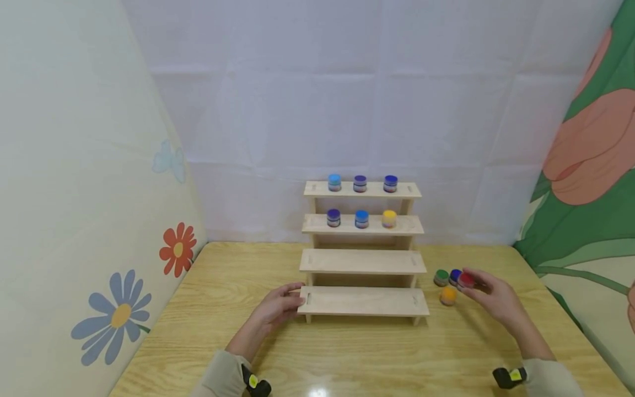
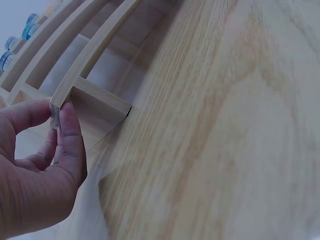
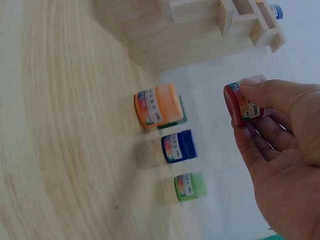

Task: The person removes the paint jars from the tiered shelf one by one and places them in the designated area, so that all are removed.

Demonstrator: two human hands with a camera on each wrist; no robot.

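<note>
A stepped wooden rack (image 1: 362, 301) stands on the table. My left hand (image 1: 279, 306) pinches the left end of its lowest shelf between thumb and fingers, seen closely in the left wrist view. My right hand (image 1: 496, 298) holds a red paint jar (image 3: 246, 100) off the table, right of the rack. Close by stand an orange paint jar (image 1: 448, 296), a dark green jar (image 1: 441, 278) and a dark blue jar (image 1: 455, 275). A light green jar (image 3: 190, 187) shows only in the right wrist view.
Three jars, light blue (image 1: 334, 183), purple (image 1: 360, 184) and dark blue (image 1: 390, 184), stand on the top shelf. Below them are a purple jar (image 1: 333, 218), a blue jar (image 1: 361, 219) and a yellow jar (image 1: 389, 219). A white cloth (image 1: 347, 110) hangs behind the table (image 1: 357, 358).
</note>
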